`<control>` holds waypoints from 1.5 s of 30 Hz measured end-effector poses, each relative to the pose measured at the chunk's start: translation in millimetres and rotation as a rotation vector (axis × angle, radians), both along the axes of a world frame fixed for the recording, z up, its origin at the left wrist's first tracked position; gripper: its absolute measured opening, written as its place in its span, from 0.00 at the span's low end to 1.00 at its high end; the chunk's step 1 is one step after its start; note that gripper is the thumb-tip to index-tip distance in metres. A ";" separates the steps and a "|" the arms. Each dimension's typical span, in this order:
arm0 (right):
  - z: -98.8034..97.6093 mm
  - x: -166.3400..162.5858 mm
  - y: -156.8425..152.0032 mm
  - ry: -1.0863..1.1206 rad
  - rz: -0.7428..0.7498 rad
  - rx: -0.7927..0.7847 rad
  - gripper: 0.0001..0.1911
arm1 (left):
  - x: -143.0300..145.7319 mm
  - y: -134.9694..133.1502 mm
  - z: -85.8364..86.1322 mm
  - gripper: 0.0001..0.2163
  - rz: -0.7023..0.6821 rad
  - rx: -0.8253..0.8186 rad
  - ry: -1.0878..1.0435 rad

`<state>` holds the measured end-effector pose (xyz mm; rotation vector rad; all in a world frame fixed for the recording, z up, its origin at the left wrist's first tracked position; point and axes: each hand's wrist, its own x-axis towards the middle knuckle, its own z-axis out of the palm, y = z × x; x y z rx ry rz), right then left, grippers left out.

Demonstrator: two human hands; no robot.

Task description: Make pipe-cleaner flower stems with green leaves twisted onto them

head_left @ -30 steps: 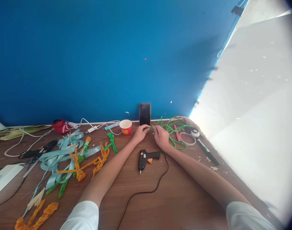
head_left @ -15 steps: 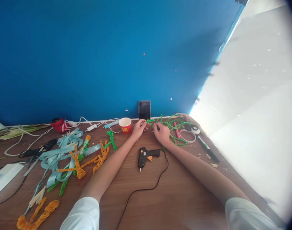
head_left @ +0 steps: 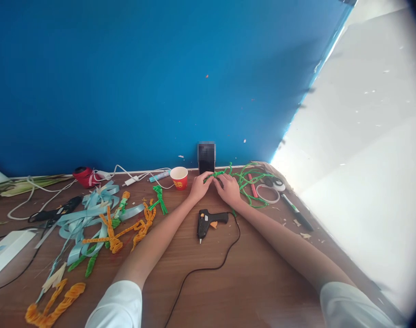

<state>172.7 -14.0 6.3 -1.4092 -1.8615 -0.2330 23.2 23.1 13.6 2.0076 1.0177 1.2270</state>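
Both hands meet near the wall, in front of a propped dark phone. My left hand pinches the left end of a knotted green cord. From the other side my right hand has its fingers closed at the same cord, their tips hidden partly behind the hand. Loose green strands trail away to the right. Below the hands a black glue gun lies on its side, nozzle toward me. A red paper cup stands left of my left hand.
On the left lie tangled light blue ribbon, orange pipe-cleaner pieces, a green knotted piece and a white power strip. A red marker, a tape ring and a dark-bladed knife lie right. The glue gun's black cord crosses the front.
My right hand has moved left, so the two hands are now nearly touching at the green cord. The view has shifted very slightly; the things on the table stay put.
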 end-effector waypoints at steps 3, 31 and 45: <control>-1.9 1.1 2.6 -0.028 0.003 -0.003 0.14 | -0.3 -1.0 0.4 0.12 0.004 0.014 0.016; 1.0 -0.1 -3.5 0.009 -0.081 -0.173 0.14 | 3.2 -4.3 -1.8 0.11 0.182 -0.009 0.245; 2.7 0.3 -4.3 0.020 -0.040 -0.206 0.14 | 3.4 6.7 -15.7 0.06 0.030 -0.003 0.126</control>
